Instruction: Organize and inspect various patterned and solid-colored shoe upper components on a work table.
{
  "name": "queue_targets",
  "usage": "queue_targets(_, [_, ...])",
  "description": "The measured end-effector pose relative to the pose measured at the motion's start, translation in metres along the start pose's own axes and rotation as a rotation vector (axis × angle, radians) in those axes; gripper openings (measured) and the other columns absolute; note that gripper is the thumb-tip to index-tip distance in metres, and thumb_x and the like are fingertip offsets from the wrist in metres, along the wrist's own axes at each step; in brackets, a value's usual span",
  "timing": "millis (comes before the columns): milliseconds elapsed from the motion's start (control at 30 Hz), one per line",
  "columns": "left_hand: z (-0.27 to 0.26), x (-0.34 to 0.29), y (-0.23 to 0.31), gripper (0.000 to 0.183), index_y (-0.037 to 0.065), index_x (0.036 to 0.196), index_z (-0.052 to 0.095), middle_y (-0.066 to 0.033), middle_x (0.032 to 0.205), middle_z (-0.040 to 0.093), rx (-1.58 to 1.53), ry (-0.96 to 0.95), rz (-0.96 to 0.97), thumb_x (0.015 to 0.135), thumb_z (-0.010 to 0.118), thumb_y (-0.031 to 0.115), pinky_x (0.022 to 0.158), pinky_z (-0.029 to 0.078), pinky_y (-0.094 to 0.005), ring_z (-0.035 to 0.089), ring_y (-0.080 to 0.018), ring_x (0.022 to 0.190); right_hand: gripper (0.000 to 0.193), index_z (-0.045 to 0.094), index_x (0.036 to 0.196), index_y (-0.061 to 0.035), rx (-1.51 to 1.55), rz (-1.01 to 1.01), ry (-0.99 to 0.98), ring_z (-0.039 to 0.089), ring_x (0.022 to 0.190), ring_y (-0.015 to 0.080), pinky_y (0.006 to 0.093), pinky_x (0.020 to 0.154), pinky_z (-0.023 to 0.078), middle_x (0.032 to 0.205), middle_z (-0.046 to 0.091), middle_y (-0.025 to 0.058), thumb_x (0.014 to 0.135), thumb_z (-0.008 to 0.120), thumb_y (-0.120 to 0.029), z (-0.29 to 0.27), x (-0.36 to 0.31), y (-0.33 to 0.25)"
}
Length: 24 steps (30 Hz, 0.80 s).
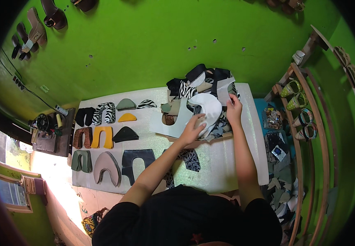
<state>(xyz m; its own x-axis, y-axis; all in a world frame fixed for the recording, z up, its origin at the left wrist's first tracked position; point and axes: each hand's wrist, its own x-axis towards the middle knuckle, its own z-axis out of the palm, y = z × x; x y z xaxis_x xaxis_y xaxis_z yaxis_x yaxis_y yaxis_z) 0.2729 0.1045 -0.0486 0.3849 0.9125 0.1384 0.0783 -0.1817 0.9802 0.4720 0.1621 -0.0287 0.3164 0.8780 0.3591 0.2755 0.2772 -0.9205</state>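
Observation:
A cardboard box (194, 143) heaped with cut material pieces stands at the back right of the table. My left hand (193, 128) is at its near side, fingers closed on the edge of a white curved piece (212, 108). At the box's right side my right hand (234, 108) pinches a pale grey piece (224, 87). A large pale sheet with a curved cutout (167, 128) leans over the box's left side. Zebra-striped (185, 90) and black pieces (196, 73) lie in the heap behind my hands.
Sorted stacks lie left on the white table (144, 180): yellow U-shapes (102, 137), pinkish U-shapes (106, 164), black half-rounds (126, 134). Patterned pieces (190, 160) sit below my left forearm. A wooden rack with shoes (300, 102) stands right; a machine (42, 122) stands left.

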Motion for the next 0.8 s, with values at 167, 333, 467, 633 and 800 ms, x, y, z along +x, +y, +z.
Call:
queue_targets(167, [-0.006, 0.019, 0.025, 0.049, 0.002, 0.123, 0.041, -0.0120, 0.121, 0.046, -0.319, 0.003, 0.076, 0.088, 0.042, 0.036, 0.098, 0.031, -0.0359, 0.043, -0.0232, 0.114, 0.026, 0.058, 0.101, 0.0020, 0.143, -0.092, -0.142, 0.055, 0.090, 0.0179, 0.0265, 0.082, 0.040, 0.097, 0.060, 0.0109, 0.080, 0.044, 0.000, -0.006, -0.033, -0.034])
queue_targets(333, [-0.009, 0.022, 0.039, 0.043, 0.000, 0.118, 0.044, -0.0131, 0.117, 0.050, -1.023, -0.158, -0.234, 0.092, 0.035, 0.034, 0.092, 0.040, -0.0364, 0.048, -0.0221, 0.109, 0.022, 0.058, 0.098, 0.0006, 0.009, 0.042, -0.528, 0.056, 0.087, 0.0177, 0.0271, 0.078, 0.042, 0.089, 0.060, 0.0091, 0.079, 0.047, -0.001, -0.006, -0.047, -0.044])
queue_targets(467, [-0.004, 0.021, 0.047, 0.024, 0.001, 0.105, 0.046, -0.0140, 0.108, 0.056, -0.818, 0.004, -0.272, 0.092, 0.031, 0.015, 0.089, 0.042, -0.0351, 0.051, -0.0226, 0.105, 0.019, 0.058, 0.095, -0.0032, -0.186, -0.072, -0.192, 0.055, 0.075, 0.0162, 0.0276, 0.066, 0.045, 0.089, 0.058, 0.0086, 0.076, 0.054, -0.002, -0.025, -0.017, -0.001])
queue_targets(633, [-0.011, 0.022, 0.045, 0.018, 0.001, 0.102, 0.043, -0.0114, 0.084, 0.059, -0.569, 0.034, -0.121, 0.091, 0.035, 0.013, 0.086, 0.044, -0.0368, 0.055, -0.0241, 0.101, 0.015, 0.063, 0.085, -0.0042, -0.623, 0.163, -0.178, 0.060, 0.076, 0.0270, 0.0331, 0.066, 0.048, 0.088, 0.061, 0.0124, 0.075, 0.058, -0.013, -0.047, 0.026, 0.038])
queue_targets(800, [-0.014, 0.023, 0.047, 0.019, 0.000, 0.103, 0.043, -0.0090, 0.074, 0.056, -0.603, 0.059, -0.132, 0.091, 0.036, 0.013, 0.084, 0.045, -0.0351, 0.059, -0.0247, 0.092, 0.015, 0.064, 0.083, -0.0088, -0.895, 0.206, -0.157, 0.059, 0.083, 0.0273, 0.0429, 0.073, 0.044, 0.087, 0.062, 0.0081, 0.076, 0.055, -0.019, -0.029, 0.030, 0.042])
